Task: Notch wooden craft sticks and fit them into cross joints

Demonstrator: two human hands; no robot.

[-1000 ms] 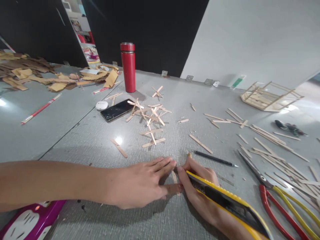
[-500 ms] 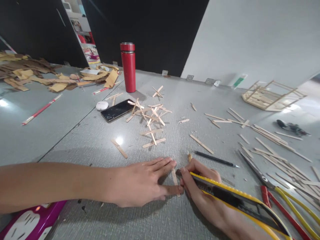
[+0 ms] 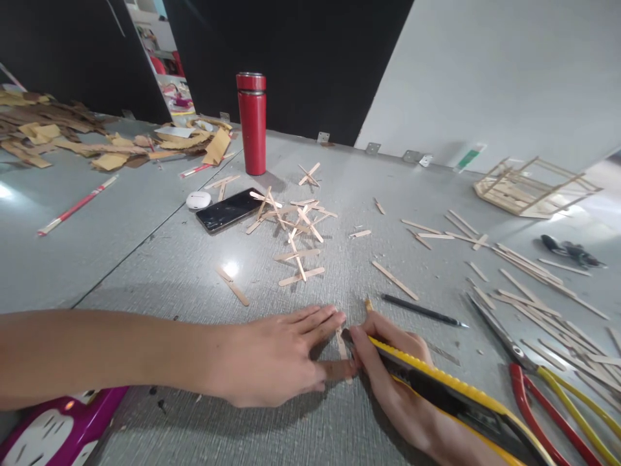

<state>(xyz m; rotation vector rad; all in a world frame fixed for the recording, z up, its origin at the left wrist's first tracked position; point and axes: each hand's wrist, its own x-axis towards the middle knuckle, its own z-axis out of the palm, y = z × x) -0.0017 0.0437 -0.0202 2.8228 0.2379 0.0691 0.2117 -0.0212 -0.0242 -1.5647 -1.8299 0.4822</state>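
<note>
My left hand [image 3: 279,356] lies palm down with its fingers stretched out, the fingertips and thumb pinning a short wooden craft stick [image 3: 342,347] against the table. My right hand [image 3: 400,375] is closed around a yellow and black utility knife [image 3: 444,388]. The knife's blade end is at the right edge of the stick, between the left thumb and fingers; whether it has cut in cannot be made out. A small yellowish stub [image 3: 369,305] shows just beyond the right fingers. A black pen [image 3: 424,310] lies past the right hand.
Scissors [image 3: 519,353] with red and yellow handles lie right, beside many loose sticks [image 3: 548,304]. Ahead are joined sticks [image 3: 298,226], a phone [image 3: 230,210], a white earbud case [image 3: 198,200] and a red flask [image 3: 252,126]. A purple object [image 3: 92,421] sits lower left; a stick frame [image 3: 538,188] stands far right.
The view has shifted slightly. Both hands keep nearly the same place on the stick, and the knife's rear end tilts a little lower.
</note>
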